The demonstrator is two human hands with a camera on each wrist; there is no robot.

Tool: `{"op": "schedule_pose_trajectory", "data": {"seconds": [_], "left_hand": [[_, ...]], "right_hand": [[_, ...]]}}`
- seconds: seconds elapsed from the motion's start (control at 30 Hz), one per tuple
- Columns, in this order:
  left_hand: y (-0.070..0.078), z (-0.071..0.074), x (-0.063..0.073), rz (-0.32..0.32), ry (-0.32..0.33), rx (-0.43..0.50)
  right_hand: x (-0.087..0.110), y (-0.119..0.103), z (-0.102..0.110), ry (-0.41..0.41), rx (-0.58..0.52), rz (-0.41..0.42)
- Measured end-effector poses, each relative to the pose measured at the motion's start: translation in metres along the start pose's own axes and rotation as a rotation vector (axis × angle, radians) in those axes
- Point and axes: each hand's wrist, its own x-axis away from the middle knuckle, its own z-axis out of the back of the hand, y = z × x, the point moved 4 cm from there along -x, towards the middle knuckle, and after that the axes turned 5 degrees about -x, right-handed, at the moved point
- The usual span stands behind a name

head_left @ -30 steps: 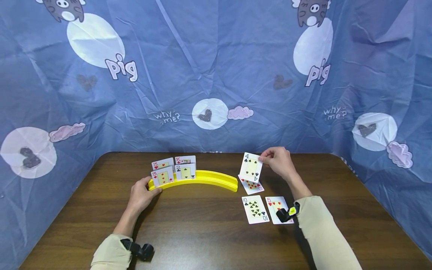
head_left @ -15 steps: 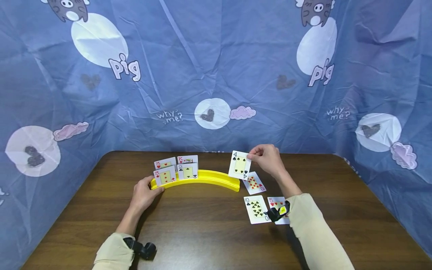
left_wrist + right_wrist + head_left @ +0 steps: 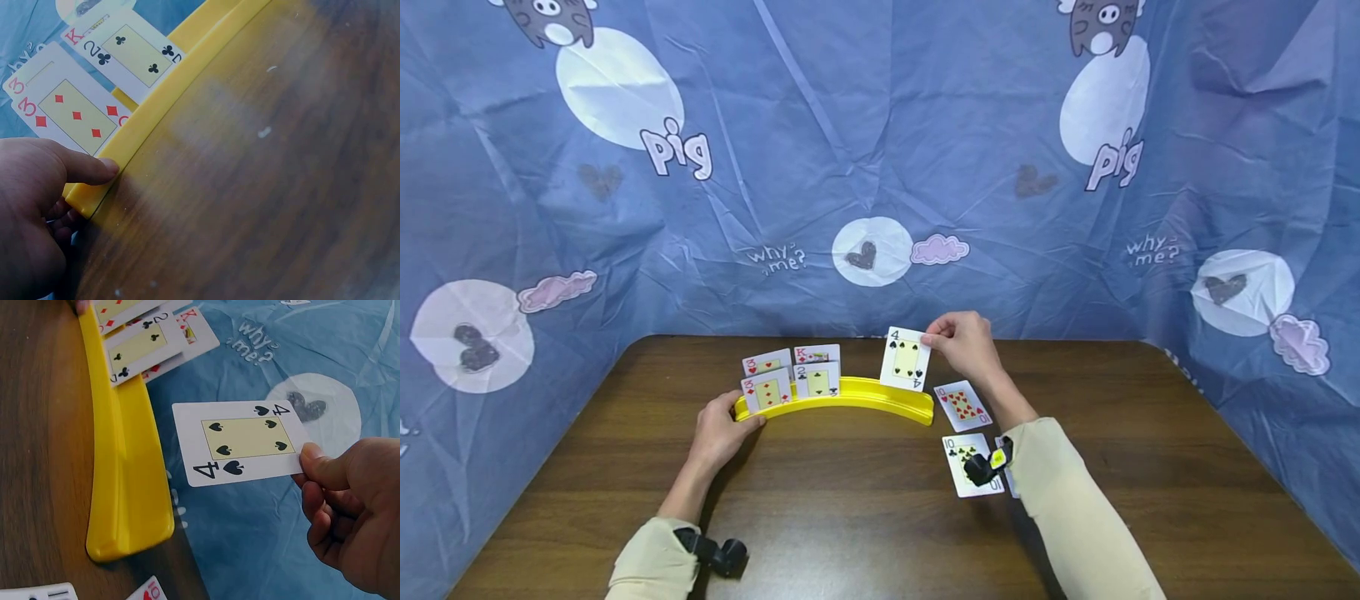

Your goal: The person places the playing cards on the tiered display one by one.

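Observation:
My left hand (image 3: 718, 433) grips the left end of a curved yellow card holder (image 3: 872, 395), thumb on its front face in the left wrist view. In its left part stand the three of diamonds (image 3: 767, 392) and two of clubs (image 3: 817, 380) in front, with the three of hearts (image 3: 766, 362) and king of diamonds (image 3: 817, 353) behind. My right hand (image 3: 966, 343) pinches the four of spades (image 3: 906, 358) by its upper right edge. That card is upright above the right part of the holder; in the right wrist view a gap shows between them.
The ten of hearts (image 3: 962, 406) lies face up just right of the holder. Nearer me is the ten of clubs (image 3: 958, 479), and another card beside it is mostly under my right sleeve (image 3: 1067, 492). A blue printed cloth (image 3: 880, 167) hangs behind the brown table (image 3: 820, 517).
My right hand has carried the four of spades leftward, from over the ten of hearts to above the holder's right part. My left hand keeps its grip on the holder's end.

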Motion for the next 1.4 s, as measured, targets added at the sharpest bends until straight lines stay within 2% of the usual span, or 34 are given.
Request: {"op": "schedule_pose_trajectory", "data": {"seconds": [0.53,1.4], "left_hand": [[0.001,0.000,0.000,0.020,-0.008,0.019],[-0.001,0.000,-0.001,-0.001,0.005,0.015]], "right_hand": [[-0.009,-0.016,-0.023,0.018,0.027,0.028],[-0.008,-0.019,-0.048,-0.062,0.015,-0.021]]}}
